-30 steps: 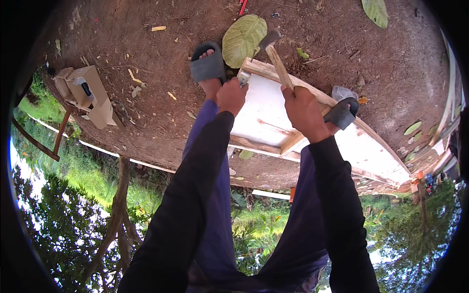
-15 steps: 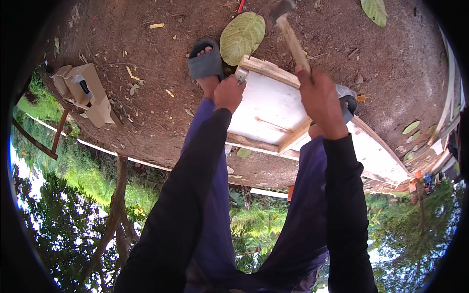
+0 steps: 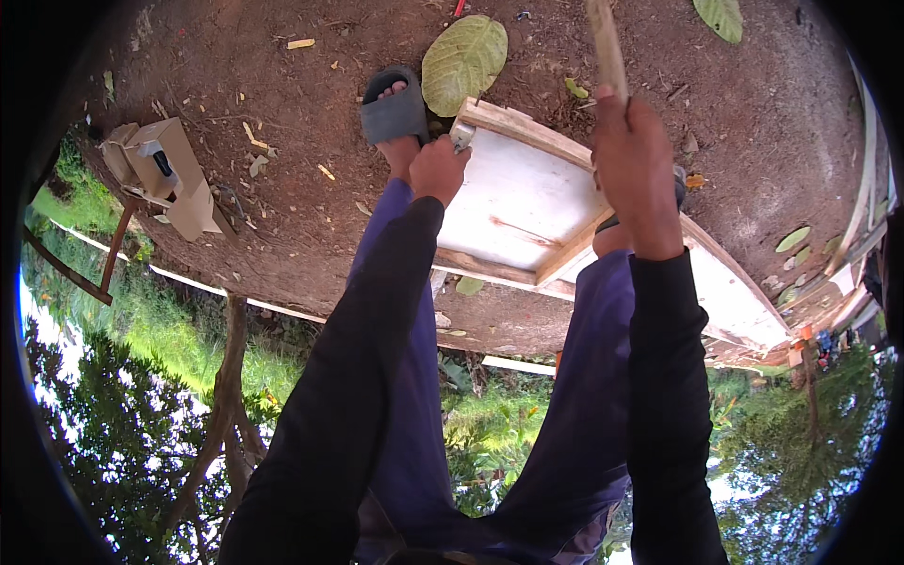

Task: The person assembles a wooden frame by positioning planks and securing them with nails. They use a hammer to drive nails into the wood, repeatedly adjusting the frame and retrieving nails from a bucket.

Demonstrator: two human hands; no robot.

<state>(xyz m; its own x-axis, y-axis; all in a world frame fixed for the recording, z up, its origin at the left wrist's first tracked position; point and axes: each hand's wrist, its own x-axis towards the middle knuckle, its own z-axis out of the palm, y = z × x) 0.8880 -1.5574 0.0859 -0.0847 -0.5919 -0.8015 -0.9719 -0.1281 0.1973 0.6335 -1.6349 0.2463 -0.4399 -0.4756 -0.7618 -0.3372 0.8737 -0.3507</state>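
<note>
My right hand (image 3: 636,165) is wrapped round the wooden handle of a hammer (image 3: 606,45), raised over the far edge of a wood-framed panel. The hammer's head lies beyond the top of the picture. That panel (image 3: 513,198) has a white face and pale timber battens. At its far left corner, my left hand (image 3: 440,171) is closed on a small silvery metal piece (image 3: 462,136) against the end batten. A thin dark nail-like point (image 3: 477,98) sticks up from that corner. My fingers hide most of the metal piece.
My left foot, in a grey slide sandal (image 3: 394,108), stands beside the panel's corner; my right foot is mostly hidden behind my right hand. A big leaf (image 3: 464,64) lies just beyond. An open cardboard box (image 3: 169,174) sits at left on brown soil with scattered wood chips.
My right hand has risen slightly to the right, and the hammer has swung up so its head has left the picture. My left hand stays at the panel's corner.
</note>
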